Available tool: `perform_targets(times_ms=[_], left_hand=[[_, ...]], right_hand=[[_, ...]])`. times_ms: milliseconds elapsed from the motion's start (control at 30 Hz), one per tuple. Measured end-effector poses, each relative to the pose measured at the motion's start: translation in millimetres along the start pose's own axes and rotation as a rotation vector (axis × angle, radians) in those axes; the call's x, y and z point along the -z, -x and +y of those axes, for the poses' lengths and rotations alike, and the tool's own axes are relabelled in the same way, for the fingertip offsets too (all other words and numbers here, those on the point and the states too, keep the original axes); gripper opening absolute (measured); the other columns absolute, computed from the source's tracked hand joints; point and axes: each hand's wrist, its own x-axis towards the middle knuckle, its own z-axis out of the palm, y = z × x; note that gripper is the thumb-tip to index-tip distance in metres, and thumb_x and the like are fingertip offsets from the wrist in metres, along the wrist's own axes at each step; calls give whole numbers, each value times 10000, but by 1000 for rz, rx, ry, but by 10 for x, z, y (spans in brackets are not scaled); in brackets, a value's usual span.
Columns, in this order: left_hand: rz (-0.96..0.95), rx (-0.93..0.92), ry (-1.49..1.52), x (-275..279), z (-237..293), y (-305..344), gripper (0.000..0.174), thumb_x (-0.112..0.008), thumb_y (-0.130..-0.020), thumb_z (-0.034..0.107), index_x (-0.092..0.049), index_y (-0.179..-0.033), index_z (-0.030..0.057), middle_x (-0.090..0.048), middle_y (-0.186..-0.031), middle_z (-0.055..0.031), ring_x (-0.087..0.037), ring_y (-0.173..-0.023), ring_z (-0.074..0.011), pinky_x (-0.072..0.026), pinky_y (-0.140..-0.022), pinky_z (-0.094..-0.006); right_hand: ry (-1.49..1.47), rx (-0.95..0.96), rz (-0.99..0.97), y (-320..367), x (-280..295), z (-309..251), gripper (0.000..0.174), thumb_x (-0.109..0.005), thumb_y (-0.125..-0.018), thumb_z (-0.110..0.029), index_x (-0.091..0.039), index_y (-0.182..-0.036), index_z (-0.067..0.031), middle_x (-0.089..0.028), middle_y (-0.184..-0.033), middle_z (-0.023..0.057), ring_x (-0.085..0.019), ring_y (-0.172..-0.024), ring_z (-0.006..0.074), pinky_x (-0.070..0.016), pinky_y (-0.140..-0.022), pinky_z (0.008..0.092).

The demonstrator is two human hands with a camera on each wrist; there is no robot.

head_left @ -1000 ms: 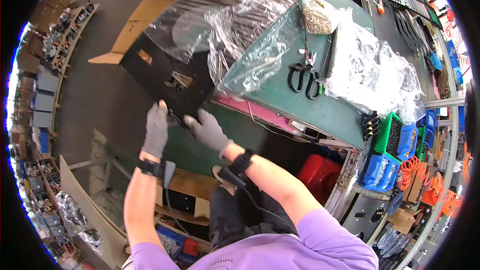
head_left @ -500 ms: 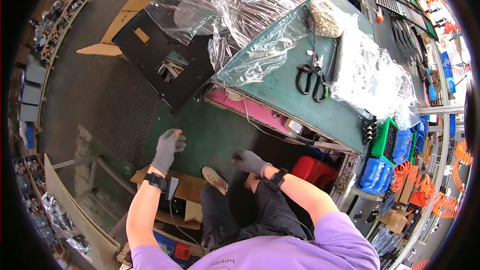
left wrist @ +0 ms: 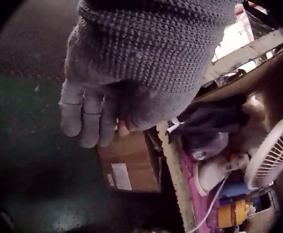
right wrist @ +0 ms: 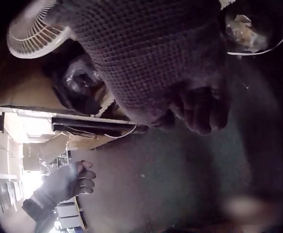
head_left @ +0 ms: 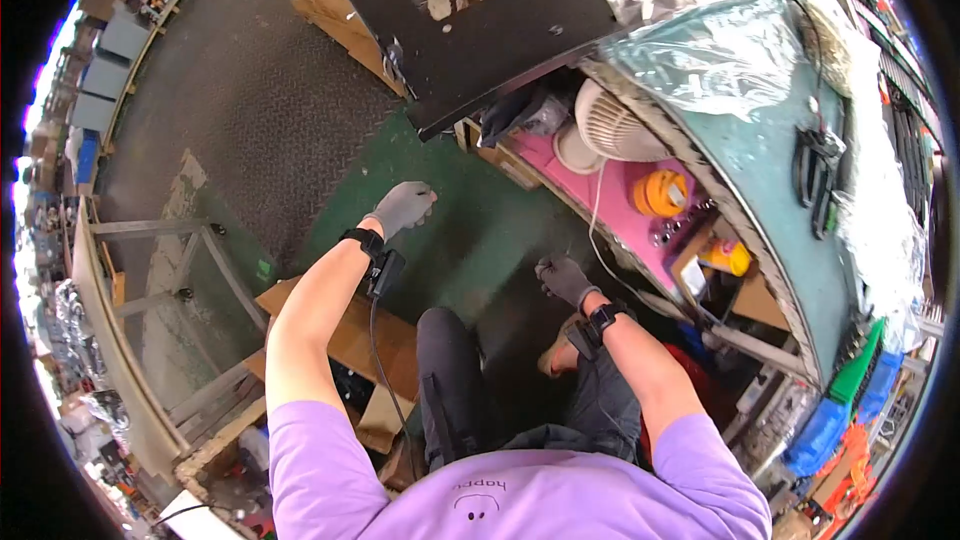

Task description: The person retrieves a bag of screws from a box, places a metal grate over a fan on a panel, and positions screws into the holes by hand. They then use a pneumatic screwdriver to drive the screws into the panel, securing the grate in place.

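My left hand [head_left: 402, 207], in a grey knit glove, hangs in the air over the green floor with fingers loosely bent and nothing in them. Lower and to the right, my right hand [head_left: 566, 280] wears a similar glove; its fingers are loosely curled and empty. Both wrist views show bare gloved fingers: the left hand [left wrist: 141, 63] has them slightly bent, the right hand [right wrist: 156, 63] more curled. Beyond the hands, a black panel [head_left: 490, 50] with a rectangular cutout juts past the workbench corner. Clear plastic film [head_left: 700, 65] lies by it on the bench.
Under the green-topped workbench [head_left: 765, 170], a pink shelf [head_left: 625, 215] carries a white fan [head_left: 622, 128] and a yellow container [head_left: 658, 193]. Black-handled scissors [head_left: 812, 180] lie on the bench. An open cardboard box [head_left: 335, 25] stands beyond; a metal frame [head_left: 150, 227] stands left.
Both hands have come away from the black panel's near edge and dropped apart, empty. The head view has shifted, bringing the panel closer and exposing the fan and shelf.
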Motion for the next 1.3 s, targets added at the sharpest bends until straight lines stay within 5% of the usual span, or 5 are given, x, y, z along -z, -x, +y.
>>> perform_targets(times_ms=[400,467,800,1167,1300], left_hand=[[353,-414,-48,-720,-148,-2138,699,-588,-760,254,-288,-1326,-27,-600,-986,-239,-582,-944,-343,-456,-808,-379],[913,-600,-437,-1031,-379,-2785,766,-599,-746,280,-237,-1325,-65,-503,-1133,-323,-542,-1041,-371,-441,-865,-407],[940,-365,196,-1496,188,-2558,686,-669,-703,268,-330,-1212,-41,-427,-1116,-261,-429,-1070,-394,-388,-908,-401],[614,-675,332,-1457,-87,-2683,272,-497,-868,180,-513,-1091,24,-583,-1068,-207,-549,-1013,-377,-446,-827,-380],[450,-1357,592,-1350,124,-3265,262,-432,-909,138,-527,-1134,42,-547,-1143,-101,-520,-1039,-219,-407,-905,-354]], right_hand=[[189,64,326,-1917,171,124,764,-504,-763,-653,-525,-1180,-12,-551,-1133,257,-465,-1148,368,-347,-970,405],[168,111,338,-2071,196,167,771,-502,-758,-660,-531,-1176,-13,-549,-1146,246,-462,-1155,359,-347,-971,401],[781,62,430,-2092,339,856,642,-350,-885,-519,-340,-1360,-87,-331,-1405,134,-303,-1291,314,-212,-1074,396],[268,36,528,-1399,690,1330,564,-384,-906,-385,-301,-1361,-62,-362,-1372,131,-339,-1264,288,-281,-1042,398],[264,45,555,-1402,767,1181,559,-401,-906,-366,-304,-1352,-44,-369,-1361,138,-348,-1255,285,-288,-1037,392]])
